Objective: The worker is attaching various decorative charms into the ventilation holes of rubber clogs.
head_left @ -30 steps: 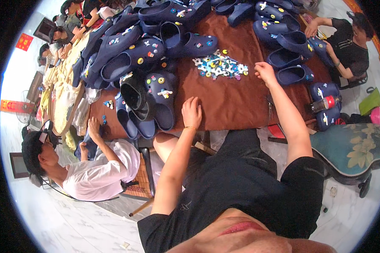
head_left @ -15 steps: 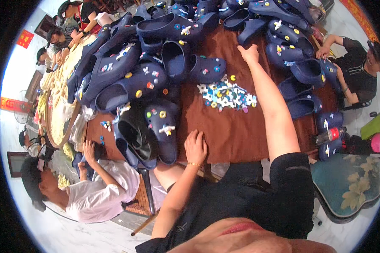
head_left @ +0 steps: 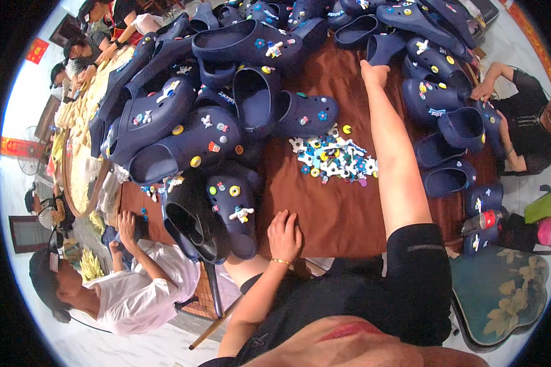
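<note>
My right hand (head_left: 374, 74) reaches across the table, its fingers closed at the near end of a navy blue clog (head_left: 386, 49) at the far side. The fingertips are partly hidden against that shoe. Flat on the brown tablecloth (head_left: 324, 223), near the front edge, rests my left hand (head_left: 284, 235), open and holding nothing. To its left lie a navy clog with colourful charms (head_left: 231, 205) and a black shoe (head_left: 193, 220). A heap of small white, blue and yellow charms (head_left: 333, 156) sits mid-table, left of my right forearm.
Charm-covered navy clogs (head_left: 183, 137) pile up on the left, with more clogs (head_left: 438, 98) along the right. A plastic bottle (head_left: 480, 221) lies at the right edge. Co-workers sit at left (head_left: 141, 275) and right (head_left: 523, 116). A flowered stool (head_left: 502, 293) stands at lower right.
The view has shifted slightly, so the table things appear lower and farther right. My right hand has reached a little farther, onto the clog's end. My left hand stays on the cloth.
</note>
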{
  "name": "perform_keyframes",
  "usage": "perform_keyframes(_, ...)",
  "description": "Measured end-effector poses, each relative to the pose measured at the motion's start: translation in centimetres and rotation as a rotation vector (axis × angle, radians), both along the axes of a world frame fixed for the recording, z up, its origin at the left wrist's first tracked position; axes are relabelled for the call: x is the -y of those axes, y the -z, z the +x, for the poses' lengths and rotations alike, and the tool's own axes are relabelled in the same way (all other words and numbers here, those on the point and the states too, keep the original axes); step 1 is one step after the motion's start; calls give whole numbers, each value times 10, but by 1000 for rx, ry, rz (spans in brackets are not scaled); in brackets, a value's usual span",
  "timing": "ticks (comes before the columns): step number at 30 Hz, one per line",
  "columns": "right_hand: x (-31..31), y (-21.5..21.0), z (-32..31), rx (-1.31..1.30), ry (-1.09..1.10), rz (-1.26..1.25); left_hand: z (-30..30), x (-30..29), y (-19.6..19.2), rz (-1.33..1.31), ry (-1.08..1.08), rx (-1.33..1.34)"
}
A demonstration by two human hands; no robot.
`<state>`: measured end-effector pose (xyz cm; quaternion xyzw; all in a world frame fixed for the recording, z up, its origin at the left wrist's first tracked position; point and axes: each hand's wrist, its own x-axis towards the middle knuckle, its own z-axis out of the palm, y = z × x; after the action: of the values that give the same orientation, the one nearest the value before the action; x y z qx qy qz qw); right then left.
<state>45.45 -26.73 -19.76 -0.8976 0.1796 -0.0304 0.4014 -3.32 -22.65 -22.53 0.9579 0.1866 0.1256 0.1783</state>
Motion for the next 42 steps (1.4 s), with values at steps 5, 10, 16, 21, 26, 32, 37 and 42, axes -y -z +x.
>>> perform_keyframes(5,25,19,-63,-39,-183,962,0,0,1,47,8,59)
perform_keyframes(10,66,3,-184,-148,-372,1355,-2,-1,10,47,24,148)
perform_keyframes(16,123,-16,-301,-356,-604,1356,-8,-8,12,-97,69,222)
perform_keyframes(21,149,3,-363,-627,-764,1336,-8,24,-37,-259,88,402)
perform_keyframes(26,148,5,-424,-913,-836,1296,-7,37,-38,-428,-141,440)
perform_keyframes(32,143,28,-384,-506,-996,601,-35,10,-12,-321,-94,315)
perform_keyframes(37,153,55,-296,259,-559,-68,-44,13,-25,-45,-39,411)
perform_keyframes(42,136,45,-276,186,-534,-163,-40,30,-25,-176,139,469)
